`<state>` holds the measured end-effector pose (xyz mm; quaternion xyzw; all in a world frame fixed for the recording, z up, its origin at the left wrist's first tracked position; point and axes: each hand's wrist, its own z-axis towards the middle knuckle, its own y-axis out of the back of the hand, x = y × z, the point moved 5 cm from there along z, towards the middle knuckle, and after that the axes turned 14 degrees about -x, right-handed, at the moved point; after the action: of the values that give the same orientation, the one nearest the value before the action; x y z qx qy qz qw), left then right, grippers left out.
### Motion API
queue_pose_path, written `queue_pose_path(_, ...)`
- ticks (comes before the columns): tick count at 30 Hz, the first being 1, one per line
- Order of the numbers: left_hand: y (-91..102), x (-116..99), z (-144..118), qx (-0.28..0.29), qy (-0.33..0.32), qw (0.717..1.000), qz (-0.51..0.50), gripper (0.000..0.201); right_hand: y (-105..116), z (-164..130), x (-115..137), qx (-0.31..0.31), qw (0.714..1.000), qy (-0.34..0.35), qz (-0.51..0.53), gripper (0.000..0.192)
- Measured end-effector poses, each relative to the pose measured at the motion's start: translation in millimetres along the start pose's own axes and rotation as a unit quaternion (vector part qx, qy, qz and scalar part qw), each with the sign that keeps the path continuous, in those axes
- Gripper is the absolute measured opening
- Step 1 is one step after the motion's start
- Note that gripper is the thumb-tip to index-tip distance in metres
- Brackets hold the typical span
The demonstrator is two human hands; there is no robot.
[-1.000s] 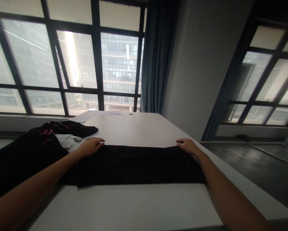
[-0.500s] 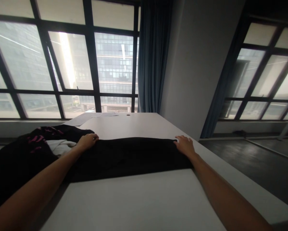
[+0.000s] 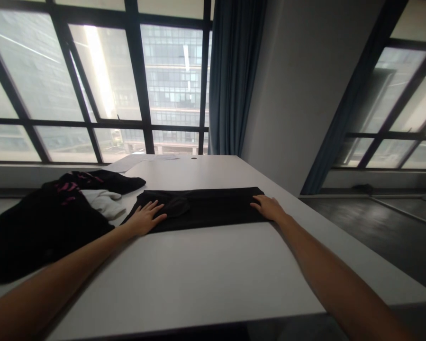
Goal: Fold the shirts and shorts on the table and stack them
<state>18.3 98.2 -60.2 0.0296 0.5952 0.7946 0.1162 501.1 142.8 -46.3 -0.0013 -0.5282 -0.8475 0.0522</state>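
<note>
A black garment (image 3: 213, 208), folded into a long flat strip, lies crosswise on the white table (image 3: 205, 274); its exact kind I cannot make out. My left hand (image 3: 146, 219) rests flat on its left end, fingers spread and palm down. At the right end, my right hand (image 3: 267, 207) lies on the cloth with its fingers stretched out and apart. Some loose folds bunch up just right of my left fingers. Neither hand grips the fabric.
To the left lies a heap of black clothing with pink print (image 3: 56, 222), a white cloth (image 3: 104, 202) tucked against it. Papers (image 3: 127, 162) lie at the table's far left. Beyond the far edge stand windows and a blue curtain (image 3: 232, 80); floor shows at right.
Both hands have let go of the garment's far edge and now lie flat on it. The garment is down on the table, narrower than before. The view has tipped downward.
</note>
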Motion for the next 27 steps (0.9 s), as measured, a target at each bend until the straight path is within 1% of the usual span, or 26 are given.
queue_pose_path(2, 10.4, -4, 7, -0.066, -0.001, 0.998, 0.014, 0.069, 10, 1, 6, -0.061, 0.996, -0.036, -0.055, 0.041)
queue_pose_path(4, 22.9, 0, 9, -0.103, 0.001, 0.994, 0.034, 0.066, 20, 1, 5, -0.083, 0.992, -0.062, -0.073, 0.042)
queue_pose_path(6, 32.7, 14, 5, -0.099, 0.017, 0.994, 0.044, 0.066, 24, -2, -9, -0.063, 0.992, -0.09, -0.069, 0.044)
queue_pose_path(8, 38.7, 36, -2, -0.083, 0.043, 0.995, 0.04, 0.066, 22, -5, -31, -0.018, 0.992, -0.112, -0.05, 0.048)
queue_pose_path(10, 40.3, 55, -9, -0.062, 0.057, 0.996, 0.027, 0.063, 16, -10, -53, 0.025, 0.991, -0.127, -0.025, 0.049)
queue_pose_path(12, 39.5, 67, -12, -0.046, 0.067, 0.997, 0.013, 0.06, 12, -13, -67, 0.039, 0.991, -0.128, -0.009, 0.048)
queue_pose_path(15, 41.1, 72, -9, -0.049, 0.073, 0.996, 0.003, 0.048, 15, -14, -73, 0.039, 0.991, -0.125, 0.001, 0.04)
queue_pose_path(18, 49.0, 71, -5, -0.072, 0.077, 0.994, -0.024, 0.033, 28, -11, -71, 0.009, 0.994, -0.108, 0.03, 0.03)
queue_pose_path(20, 55.9, 74, -5, -0.084, 0.091, 0.99, -0.06, 0.033, 40, -10, -72, -0.031, 0.993, -0.095, 0.058, 0.03)
queue_pose_path(21, 58.7, 77, -6, -0.083, 0.098, 0.988, -0.081, 0.035, 45, -10, -74, -0.042, 0.992, -0.092, 0.073, 0.031)
queue_pose_path(22, 60.2, 79, -7, -0.072, 0.101, 0.987, -0.101, 0.039, 47, -10, -76, -0.039, 0.991, -0.091, 0.086, 0.032)
queue_pose_path(23, 60.7, 81, -8, -0.054, 0.101, 0.986, -0.119, 0.043, 46, -12, -79, -0.018, 0.991, -0.093, 0.096, 0.033)
queue_pose_path(25, 60.2, 84, -11, -0.011, 0.095, 0.985, -0.141, 0.049, 40, -16, -86, 0.056, 0.988, -0.105, 0.102, 0.034)
queue_pose_path(27, 59.3, 84, -14, 0.029, 0.082, 0.987, -0.138, 0.054, 33, -22, -94, 0.124, 0.98, -0.124, 0.092, 0.036)
